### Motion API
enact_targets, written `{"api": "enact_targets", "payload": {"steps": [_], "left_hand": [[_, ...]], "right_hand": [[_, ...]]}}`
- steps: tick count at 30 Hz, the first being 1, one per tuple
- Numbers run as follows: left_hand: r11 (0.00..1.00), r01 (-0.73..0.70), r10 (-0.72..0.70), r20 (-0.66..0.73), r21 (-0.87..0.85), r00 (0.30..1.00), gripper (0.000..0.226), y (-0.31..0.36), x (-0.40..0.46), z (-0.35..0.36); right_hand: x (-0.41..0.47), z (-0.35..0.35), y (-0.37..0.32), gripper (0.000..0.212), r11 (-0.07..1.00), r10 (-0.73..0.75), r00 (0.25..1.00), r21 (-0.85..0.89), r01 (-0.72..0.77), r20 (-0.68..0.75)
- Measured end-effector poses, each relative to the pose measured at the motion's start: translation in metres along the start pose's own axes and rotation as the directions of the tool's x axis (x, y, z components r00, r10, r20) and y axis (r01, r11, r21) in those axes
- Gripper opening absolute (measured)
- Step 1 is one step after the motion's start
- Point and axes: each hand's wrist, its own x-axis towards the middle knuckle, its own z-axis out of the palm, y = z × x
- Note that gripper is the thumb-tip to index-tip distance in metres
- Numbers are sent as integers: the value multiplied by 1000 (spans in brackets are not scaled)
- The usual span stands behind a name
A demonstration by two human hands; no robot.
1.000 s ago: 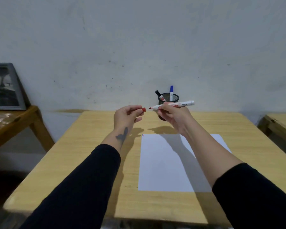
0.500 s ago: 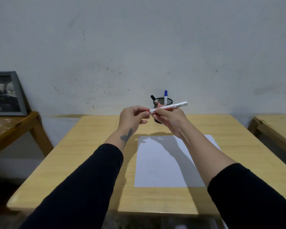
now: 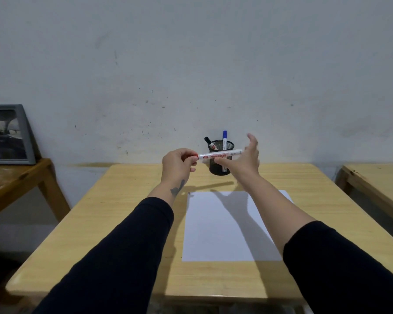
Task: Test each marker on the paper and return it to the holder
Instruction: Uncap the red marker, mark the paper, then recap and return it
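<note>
A white marker with red print [image 3: 220,155] lies level in the air in front of the black mesh holder [image 3: 220,163]. My left hand [image 3: 178,165] pinches its red cap end. My right hand [image 3: 245,159] is at the other end with its fingers spread, the palm against the marker's tail and the thumb under the barrel. A black-capped marker [image 3: 208,142] and a blue-capped marker [image 3: 224,139] stand in the holder. The white paper [image 3: 225,225] lies on the wooden table [image 3: 123,214] below my arms.
A framed picture [image 3: 7,134] leans on the wall on a side table at the left. Another wooden table [image 3: 377,180] stands to the right. The wall is right behind the holder.
The red cap went onto the marker's tip. My right hand let go of the barrel and spread its fingers at the tail. My left hand now holds the capped end.
</note>
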Motion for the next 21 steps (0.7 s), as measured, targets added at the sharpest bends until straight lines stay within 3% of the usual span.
{"api": "enact_targets", "payload": {"steps": [2, 4, 8, 11, 15, 19, 21], "left_hand": [[999, -26, 25, 36, 44, 999, 13, 4, 3, 5], [996, -61, 56, 65, 64, 996, 14, 7, 4, 13], [998, -64, 63, 58, 28, 996, 26, 11, 14, 28], [999, -24, 22, 52, 47, 998, 48, 5, 30, 36], [989, 61, -69, 50, 137, 996, 59, -13, 52, 54], [960, 79, -103, 77, 269, 992, 79, -31, 71, 79], [960, 66, -89, 75, 272, 993, 72, -36, 77, 92]], "right_hand": [[3, -3, 0, 65, 885, -246, 969, -400, 240, 37], [7, -1, 1, 32, 763, -353, 926, -532, 366, 131], [19, 6, 8, 18, 801, -348, 933, -488, 346, 92], [40, 5, 4, 13, 916, -307, 952, -271, 297, 7], [84, 2, -20, 12, 951, -302, 949, -94, 294, -90], [124, 8, -26, 15, 956, -290, 951, -73, 283, -107], [138, 14, -18, 14, 966, -250, 964, -96, 241, -96]]}}
